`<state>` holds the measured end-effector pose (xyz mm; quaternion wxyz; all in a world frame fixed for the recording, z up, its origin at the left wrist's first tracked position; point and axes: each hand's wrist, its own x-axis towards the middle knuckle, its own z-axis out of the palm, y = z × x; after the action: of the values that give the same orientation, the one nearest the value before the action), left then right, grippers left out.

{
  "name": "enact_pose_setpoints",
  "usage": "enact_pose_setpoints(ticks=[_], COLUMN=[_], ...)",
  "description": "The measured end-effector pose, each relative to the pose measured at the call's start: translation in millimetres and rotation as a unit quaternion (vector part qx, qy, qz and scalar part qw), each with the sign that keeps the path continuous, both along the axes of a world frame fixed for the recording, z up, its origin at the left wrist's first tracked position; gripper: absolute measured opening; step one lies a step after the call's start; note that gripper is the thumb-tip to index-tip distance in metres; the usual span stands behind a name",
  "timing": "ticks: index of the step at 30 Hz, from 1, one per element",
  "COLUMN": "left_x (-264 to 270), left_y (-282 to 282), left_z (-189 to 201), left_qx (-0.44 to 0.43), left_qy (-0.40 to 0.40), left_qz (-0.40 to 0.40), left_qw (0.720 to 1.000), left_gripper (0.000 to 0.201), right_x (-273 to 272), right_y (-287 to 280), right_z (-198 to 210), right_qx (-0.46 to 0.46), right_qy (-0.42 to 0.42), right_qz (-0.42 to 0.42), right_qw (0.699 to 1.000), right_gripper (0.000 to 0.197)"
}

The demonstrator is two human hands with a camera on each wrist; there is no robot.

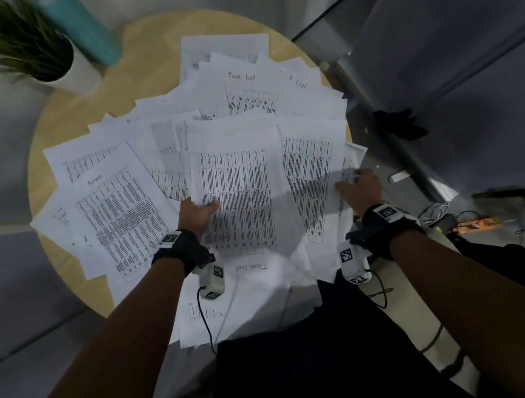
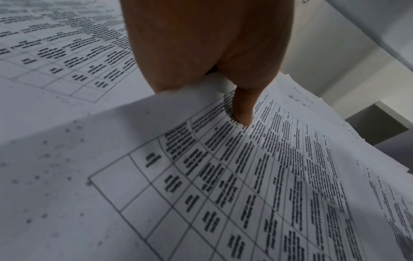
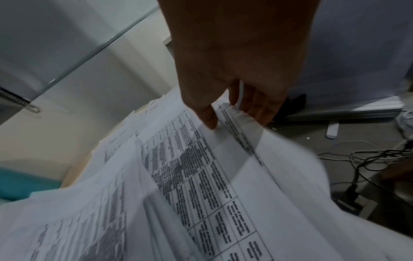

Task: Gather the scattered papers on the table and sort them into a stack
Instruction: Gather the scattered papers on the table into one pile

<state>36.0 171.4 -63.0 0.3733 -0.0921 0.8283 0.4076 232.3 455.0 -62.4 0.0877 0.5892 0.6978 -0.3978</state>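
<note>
The left hand point(image 1: 198, 214) is pinching the middle bundle point(image 1: 239, 194); the right hand point(image 1: 361, 188) is pinching a sheet point(image 1: 311, 176) just right of it.

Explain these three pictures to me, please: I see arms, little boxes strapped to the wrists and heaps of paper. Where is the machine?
There is no machine here: a person is working with bare hands. The wide picture comes from a camera worn on the person's head, looking down. The other two come from a small camera strapped at each wrist, looking along the hand.

A round wooden table is strewn with printed papers. A potted plant and a teal bottle are at its far left edge.

The left hand grips a bundle of sheets, with the thumb pressed on top. The right hand pinches the edge of a printed page at the table's right side.
</note>
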Motion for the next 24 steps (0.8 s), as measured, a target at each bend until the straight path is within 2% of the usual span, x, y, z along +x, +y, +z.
enact_pose_setpoints(ticks=[2, 3, 6, 9, 11, 13, 17, 19, 21, 22, 24], left_x=[0, -1, -4, -5, -3, -4, -5, -4, -4, -4, -5], left_y=[2, 1, -4, -5, -6, -7, -4, -1, -1, -2, -3], left_z=[0, -1, -9, -10, -10, -8, -6, -2, -3, -5, -3], left_qx=[0.006, 0.012, 0.003, -0.005, -0.002, -0.002, 0.000, -0.010, -0.012, -0.015, -0.022], left_qy=[-0.006, -0.006, -0.004, -0.005, -0.002, -0.006, -0.013, -0.005, -0.007, -0.011, -0.015], left_qz=[-0.001, -0.001, -0.013, -0.025, -0.028, -0.025, -0.025, -0.025, -0.027, -0.025, -0.025], left_qw=[1.000, 1.000, 1.000, 1.000, 1.000, 1.000, 1.000, 1.000, 1.000, 1.000, 0.999], left_gripper=[0.021, 0.022, 0.046, 0.048, 0.053, 0.054, 0.037, 0.044, 0.050, 0.047, 0.032], right_x=[-4, -6, -12, -17, -19, -22, -21, -18, -17, -16, -17], right_y=[0, -2, -11, -21, -26, -29, -26, -20, -14, -12, -8], right_z=[0, 1, 6, 8, 12, 15, 19, 17, 15, 15, 19], right_qx=[0.008, 0.013, 0.067, 0.126, 0.083, 0.038, -0.020, -0.012, 0.014, 0.026, 0.042], right_qy=[0.013, 0.020, 0.066, 0.140, 0.200, 0.223, 0.229, 0.217, 0.176, 0.149, 0.127], right_qz=[0.004, 0.011, 0.047, 0.037, -0.005, -0.061, -0.149, -0.145, -0.058, -0.016, 0.018], right_qw=[1.000, 1.000, 0.994, 0.981, 0.976, 0.972, 0.962, 0.965, 0.983, 0.988, 0.991], right_gripper=[0.058, 0.057, 0.056, 0.058, 0.066, 0.075, 0.093, 0.083, 0.052, 0.041, 0.033])
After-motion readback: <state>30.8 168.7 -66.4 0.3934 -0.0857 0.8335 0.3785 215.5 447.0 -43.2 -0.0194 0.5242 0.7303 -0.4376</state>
